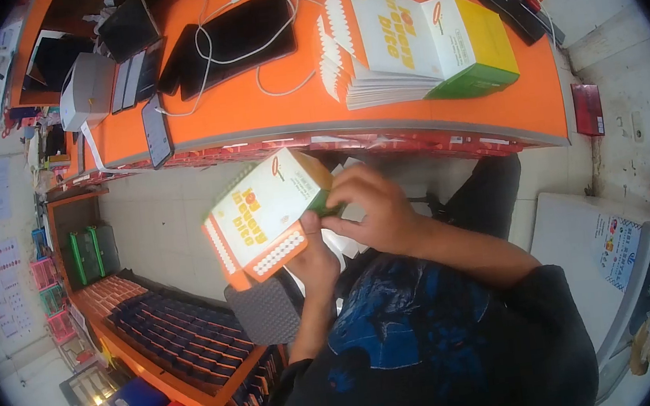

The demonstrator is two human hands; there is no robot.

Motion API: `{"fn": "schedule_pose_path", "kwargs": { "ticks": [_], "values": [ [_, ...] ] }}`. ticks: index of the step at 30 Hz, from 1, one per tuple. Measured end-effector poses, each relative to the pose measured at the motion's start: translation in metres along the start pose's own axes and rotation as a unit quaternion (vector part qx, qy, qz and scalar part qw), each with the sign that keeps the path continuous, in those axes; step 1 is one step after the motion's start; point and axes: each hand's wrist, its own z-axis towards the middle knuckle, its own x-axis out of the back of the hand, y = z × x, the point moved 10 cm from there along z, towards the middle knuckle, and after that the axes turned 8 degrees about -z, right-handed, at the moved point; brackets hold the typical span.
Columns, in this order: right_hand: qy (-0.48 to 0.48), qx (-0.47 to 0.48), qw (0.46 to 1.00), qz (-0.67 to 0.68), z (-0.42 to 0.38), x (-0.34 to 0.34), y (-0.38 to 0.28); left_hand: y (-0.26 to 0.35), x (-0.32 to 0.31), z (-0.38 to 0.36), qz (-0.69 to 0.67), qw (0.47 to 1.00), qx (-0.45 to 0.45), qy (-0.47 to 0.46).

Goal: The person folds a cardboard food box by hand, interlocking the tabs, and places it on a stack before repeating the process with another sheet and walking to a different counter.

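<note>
A white, orange and green cardboard food box (266,205), printed "Joy in every bite", is tilted in front of my body. My left hand (317,263) grips it from below, thumb against its lower edge. At the box's green end, my right hand (373,207) pinches the edge with bent fingers. Part of the box's underside and my left fingers are hidden behind it. On the orange counter beyond, a stack of matching flattened boxes (395,37) lies fanned out, its green and yellow ends to the right.
The orange counter (229,122) holds a black tablet (245,41), a phone (157,131), tangled white cables and a black handheld device (506,5). Below left is an orange shelf unit (178,385) with rows of dark items. A white cabinet (592,254) stands to my right.
</note>
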Motion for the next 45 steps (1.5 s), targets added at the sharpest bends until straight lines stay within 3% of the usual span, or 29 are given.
{"fn": "schedule_pose_path", "kwargs": {
  "ticks": [3,5,6,8,10,11,12,13,14,16,19,20,21,23,26,29,33,36,39,45],
  "values": [
    [0.052,-0.029,0.998,0.027,0.007,0.018,0.011,0.010,-0.001,0.001,-0.088,0.995,0.022,-0.033],
    [-0.022,-0.093,0.989,0.116,0.007,0.005,0.027,0.013,-0.005,0.001,-0.134,0.990,-0.003,-0.049],
    [-0.086,-0.124,0.961,0.234,0.004,-0.008,0.030,0.013,-0.006,-0.003,-0.124,0.990,0.020,-0.060],
    [-0.090,-0.141,0.945,0.283,-0.001,-0.017,0.034,0.013,-0.001,-0.005,-0.114,0.990,0.043,-0.073],
    [-0.098,-0.157,0.925,0.333,-0.007,-0.024,0.034,0.029,0.008,0.001,0.176,0.977,-0.054,-0.103],
    [-0.088,-0.158,0.922,0.342,-0.007,-0.024,0.034,0.037,0.005,0.006,0.177,0.977,-0.055,-0.102],
    [-0.078,-0.160,0.919,0.352,-0.007,-0.023,0.036,0.044,0.011,0.017,-0.152,0.988,-0.003,-0.039],
    [-0.078,-0.159,0.918,0.354,-0.008,-0.024,0.036,0.040,0.017,0.023,-0.462,0.885,0.048,0.027],
    [-0.080,-0.162,0.917,0.354,-0.011,-0.025,0.038,0.034,0.034,0.032,-0.460,0.886,0.046,0.028],
    [-0.085,-0.160,0.916,0.359,-0.014,-0.030,0.040,0.023,0.088,0.051,-0.248,0.966,-0.003,0.066],
    [-0.068,-0.163,0.925,0.336,-0.017,-0.032,0.045,0.050,0.082,0.051,-0.192,0.976,-0.042,0.095],
    [-0.076,-0.104,0.979,0.161,-0.013,-0.023,0.035,0.050,0.088,0.047,-0.189,0.976,-0.045,0.098],
    [-0.077,-0.042,0.996,-0.023,-0.009,-0.018,0.023,0.054,0.092,0.041,-0.145,0.983,-0.078,0.083],
    [-0.038,-0.010,0.999,-0.022,0.002,-0.007,0.003,0.063,0.081,0.029,-0.104,0.987,-0.107,0.065],
    [0.005,0.162,0.986,-0.040,0.013,0.006,-0.050,0.076,0.053,0.006,-0.068,0.989,-0.105,0.075],
    [0.038,0.210,0.976,-0.051,0.013,0.002,-0.059,0.071,0.033,-0.007,-0.150,0.983,-0.086,0.062],
    [0.047,0.180,0.982,-0.021,0.018,0.011,-0.060,0.073,0.025,-0.012,-0.044,0.990,-0.130,0.031],
    [-0.013,-0.003,0.991,0.134,0.021,0.007,-0.036,0.083,0.006,-0.011,0.047,0.980,-0.193,-0.007],
    [0.021,-0.031,0.987,0.154,0.017,0.008,-0.028,0.066,0.005,-0.009,0.005,0.991,-0.132,0.000],
    [0.042,0.021,0.995,0.092,0.016,0.016,-0.035,0.063,0.001,-0.007,-0.029,0.989,-0.142,-0.007]
  ]
}}
